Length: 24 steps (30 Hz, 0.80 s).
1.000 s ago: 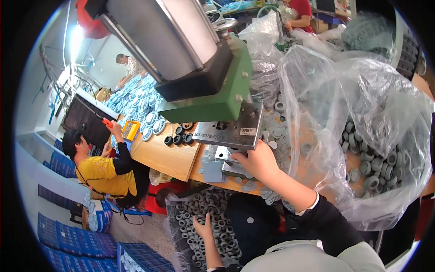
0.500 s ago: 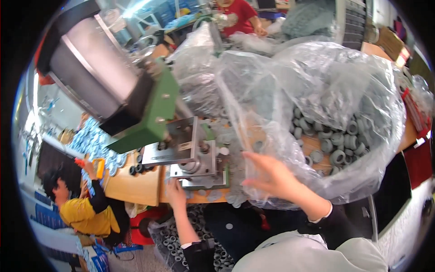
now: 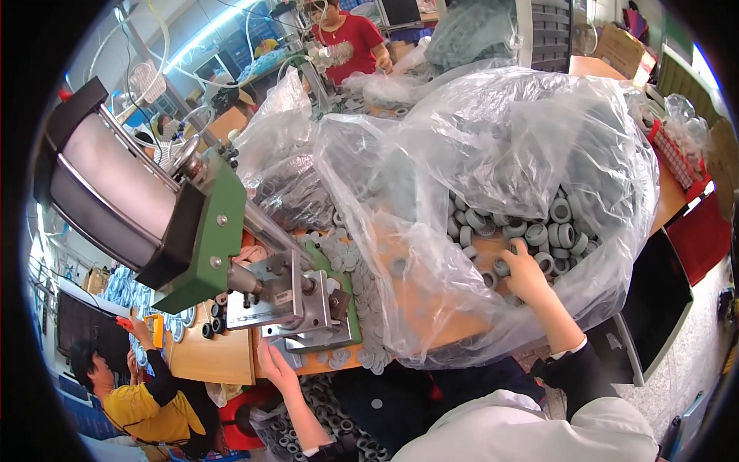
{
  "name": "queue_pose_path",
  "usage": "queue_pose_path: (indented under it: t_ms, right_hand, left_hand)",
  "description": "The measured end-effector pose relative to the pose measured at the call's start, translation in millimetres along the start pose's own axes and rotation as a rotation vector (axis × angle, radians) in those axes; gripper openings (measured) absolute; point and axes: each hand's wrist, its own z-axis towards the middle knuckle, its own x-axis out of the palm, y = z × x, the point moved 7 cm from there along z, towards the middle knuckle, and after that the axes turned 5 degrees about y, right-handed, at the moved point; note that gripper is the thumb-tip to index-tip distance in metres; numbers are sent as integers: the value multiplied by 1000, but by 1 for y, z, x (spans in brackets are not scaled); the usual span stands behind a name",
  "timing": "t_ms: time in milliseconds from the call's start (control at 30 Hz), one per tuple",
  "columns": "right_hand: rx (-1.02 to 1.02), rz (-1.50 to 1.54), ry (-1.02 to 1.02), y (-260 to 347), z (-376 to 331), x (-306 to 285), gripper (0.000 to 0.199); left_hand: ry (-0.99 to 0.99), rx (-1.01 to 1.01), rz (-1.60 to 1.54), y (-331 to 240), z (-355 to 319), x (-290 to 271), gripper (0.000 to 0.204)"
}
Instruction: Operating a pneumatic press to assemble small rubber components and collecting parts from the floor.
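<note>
- While the right hand (image 3: pixel 531 279) reaches in at the mouth of a large, clear, crinkled plastic bag (image 3: pixel 493 115), its fingers are bent and parted around one short grey ring (image 3: pixel 502 267); whether they pinch it, I cannot tell.
- That ring sits among a heap of matt grey, short cylindrical rings (image 3: pixel 536 236), all much alike: thick-walled and round-edged, with a hollow centre that looks darker where it faces the camera.
- The heap lies inside the bag on the light-brown wooden surface (image 3: pixel 439 308), some rings on their sides, others showing their round ends; finer detail is too small to make out.
- The left hand (image 3: pixel 282 373) is near the front edge of the surface, just below a shiny, blocky metal die (image 3: pixel 265 296), its fingers extended and slightly spread, with nothing visible between them.
- Above the die stands a press with a green bracket (image 3: pixel 223 223) and a thick silver cylinder (image 3: pixel 115 173), tilted in this view.
- Flat, thin grey discs (image 3: pixel 373 358) are scattered between the die and the bag.
- Below the surface, more grey rings (image 3: pixel 339 423) are piled beside the left forearm.
</note>
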Motion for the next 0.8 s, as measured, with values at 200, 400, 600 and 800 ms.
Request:
queue_pose_path:
  t_ms: [200, 400, 600, 800]
  right_hand:
    - [-122, 150, 165, 10, 1, -14, 47]
    - [-112, 514, 121, 97, -8, -44, 48]
    - [-442, 1399, 444, 224, -37, -7, 54]
    - [-808, 1053, 180, 328, -30, 3, 50]
  left_hand:
    - [-10, -21, -342, -116, 61, 7, 50]
    - [-39, -248, -584, -121, 82, 34, 38]
    - [-273, -148, -226, -115, 38, 14, 39]
    - [-431, -593, -290, -19, -94, -36, 46]
